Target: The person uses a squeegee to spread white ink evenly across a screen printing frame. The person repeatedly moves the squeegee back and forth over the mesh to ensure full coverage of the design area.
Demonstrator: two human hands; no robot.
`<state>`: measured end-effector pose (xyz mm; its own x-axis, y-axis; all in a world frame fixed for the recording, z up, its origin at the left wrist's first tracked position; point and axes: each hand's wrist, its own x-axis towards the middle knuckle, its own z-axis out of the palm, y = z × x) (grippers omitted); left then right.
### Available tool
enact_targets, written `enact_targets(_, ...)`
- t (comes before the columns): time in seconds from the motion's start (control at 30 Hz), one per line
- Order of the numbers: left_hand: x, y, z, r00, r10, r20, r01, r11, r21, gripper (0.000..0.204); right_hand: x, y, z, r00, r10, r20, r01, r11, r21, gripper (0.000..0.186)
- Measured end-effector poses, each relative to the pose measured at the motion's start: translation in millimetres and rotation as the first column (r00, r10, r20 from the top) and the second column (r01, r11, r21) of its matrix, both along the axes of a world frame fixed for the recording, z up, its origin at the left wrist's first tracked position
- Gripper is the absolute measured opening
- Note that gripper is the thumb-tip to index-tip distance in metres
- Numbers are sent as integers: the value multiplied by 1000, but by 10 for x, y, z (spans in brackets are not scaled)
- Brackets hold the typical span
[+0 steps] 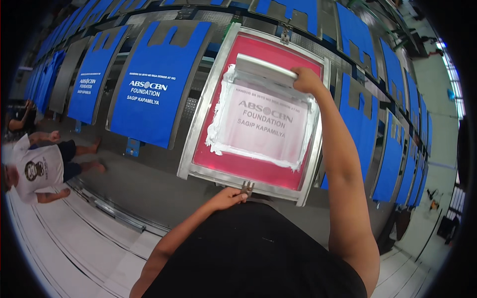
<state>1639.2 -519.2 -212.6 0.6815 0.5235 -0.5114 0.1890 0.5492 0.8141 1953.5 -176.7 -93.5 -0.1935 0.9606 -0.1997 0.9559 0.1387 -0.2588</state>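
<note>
The right hand grips a squeegee over a red screen; the left touches a bracket.

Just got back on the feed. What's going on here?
The person's right hand grips a metal-handled squeegee near the far end of a framed red screen. The left hand is at a metal bracket on the frame's near edge. White paste rings the pale printed window. Left of the frame, the two nearest blue bags carry white print. Another person is farther left.
</note>
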Motion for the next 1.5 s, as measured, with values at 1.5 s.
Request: enact_targets(1.5, -666, 1359, -501, 699, 709, -98, -541, 613, 576, 46, 540, -2582, -687, 294, -536, -791, 514, 787, -341, 35)
